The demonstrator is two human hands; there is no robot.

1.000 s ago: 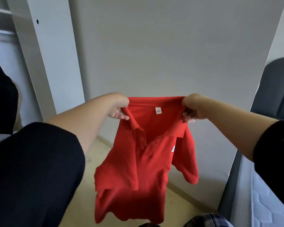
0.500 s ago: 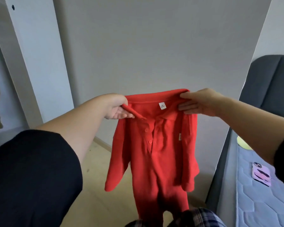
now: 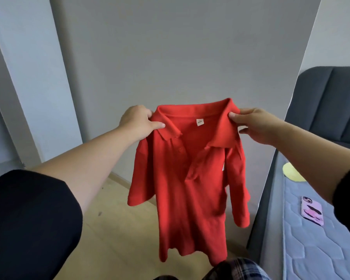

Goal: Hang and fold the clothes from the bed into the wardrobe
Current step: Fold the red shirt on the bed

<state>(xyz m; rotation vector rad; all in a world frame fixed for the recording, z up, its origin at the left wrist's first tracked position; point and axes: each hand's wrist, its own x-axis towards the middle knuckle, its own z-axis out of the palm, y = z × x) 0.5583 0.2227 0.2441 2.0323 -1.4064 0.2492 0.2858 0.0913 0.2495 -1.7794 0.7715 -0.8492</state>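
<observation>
A red polo shirt [image 3: 188,190] hangs in the air in front of me, collar up, front side toward me with its small white label showing. My left hand [image 3: 137,123] pinches the shirt's left shoulder beside the collar. My right hand [image 3: 253,126] pinches the right side of the collar. The shirt's body and both short sleeves hang down freely above the floor. The bed [image 3: 319,239] lies at the right. A white wardrobe panel [image 3: 32,81] stands at the left; its inside is out of view.
A grey wall fills the background. On the bed's bare quilted mattress lie a pink phone [image 3: 312,213] and a yellow-green object [image 3: 291,171], below a dark grey padded headboard [image 3: 329,104]. Light wooden floor [image 3: 113,229] spreads beneath the shirt. Plaid fabric [image 3: 238,269] shows at the bottom edge.
The view has swung right, so the dark garment at the left is gone and more bed shows. The shirt has straightened out and hangs flatter, with my hands wider apart.
</observation>
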